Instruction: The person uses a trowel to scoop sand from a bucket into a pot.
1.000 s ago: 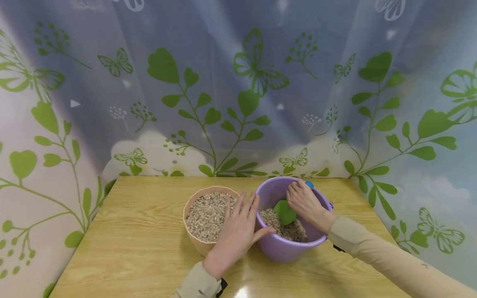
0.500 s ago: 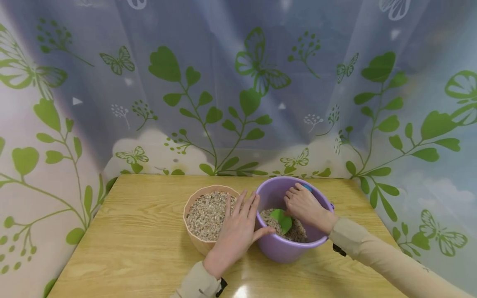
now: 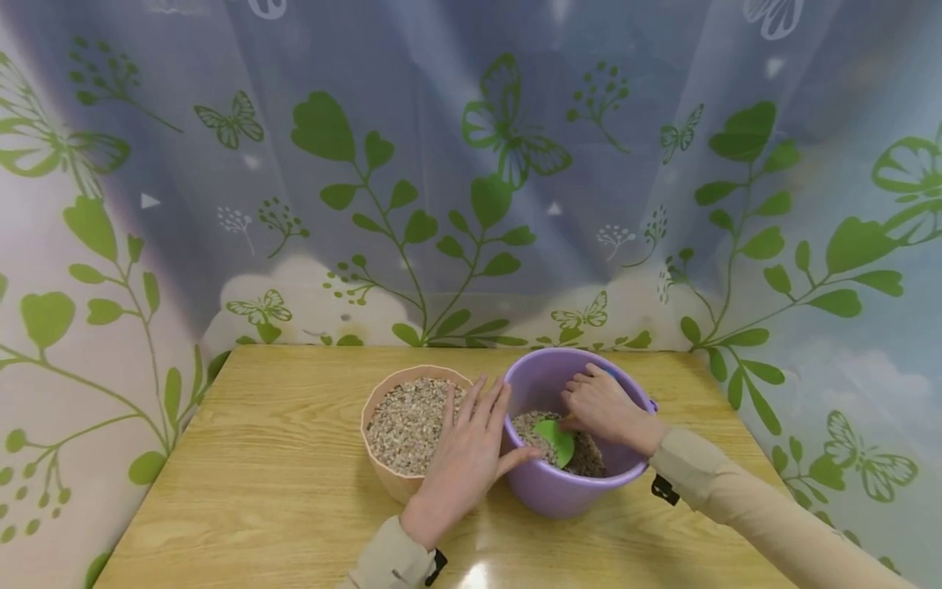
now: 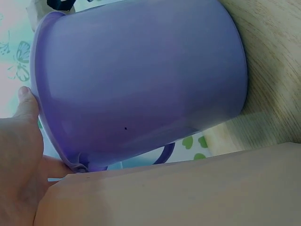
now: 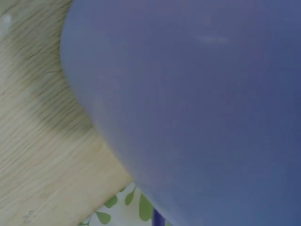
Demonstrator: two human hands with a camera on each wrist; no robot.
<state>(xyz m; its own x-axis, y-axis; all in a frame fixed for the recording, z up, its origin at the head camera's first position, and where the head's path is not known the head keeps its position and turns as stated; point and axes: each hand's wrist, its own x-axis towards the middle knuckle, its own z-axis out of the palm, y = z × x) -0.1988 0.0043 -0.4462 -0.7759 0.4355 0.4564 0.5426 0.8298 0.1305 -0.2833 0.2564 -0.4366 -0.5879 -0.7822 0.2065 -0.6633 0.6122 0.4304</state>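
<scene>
In the head view my right hand reaches into a purple bucket and grips a small toy shovel by its handle, mostly hidden by the fist. The shovel's green blade is partly in the grey-brown gravel at the bottom. My left hand lies with straight fingers across the gap between the bucket and a peach pot, its thumb touching the bucket's rim. Small mixed pebbles fill the pot nearly to its edge. The right wrist view shows only the bucket's outer wall.
Both containers stand side by side on a wooden table. Behind and at the sides hangs a curtain printed with leaves and butterflies. The bucket's handle hangs at its far side in the left wrist view.
My right hand has tipped the shovel and sunk it lower in the bucket, so its green blade lies lower and more of its blue end is hidden. The left hand has stayed in place.
</scene>
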